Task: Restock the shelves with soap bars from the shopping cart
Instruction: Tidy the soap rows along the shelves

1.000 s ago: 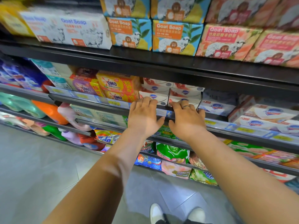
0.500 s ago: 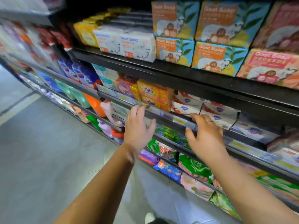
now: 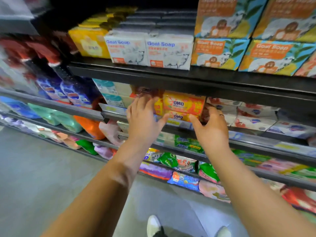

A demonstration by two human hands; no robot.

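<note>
Two stacked orange OMO soap packs (image 3: pixel 183 106) sit on the middle shelf (image 3: pixel 266 135). My left hand (image 3: pixel 144 118) reaches in at their left side, its fingers spread over the neighbouring packs. At their right side is my right hand (image 3: pixel 211 125), fingers loosely bent against the dark gap beside the white soap bars (image 3: pixel 253 117). Neither hand visibly grips a pack. The shopping cart is out of view.
White and blue-orange Goat Soap boxes (image 3: pixel 168 52) line the upper shelf. Detergent bottles (image 3: pixel 71 94) and refill pouches (image 3: pixel 184 161) fill the shelves to the left and below. Grey floor (image 3: pixel 42 177) lies at left, my shoes (image 3: pixel 153 226) at the bottom.
Both hands left the shelf's price rail by the white soap bars and moved left. They now flank the orange OMO packs. The view swung left as well.
</note>
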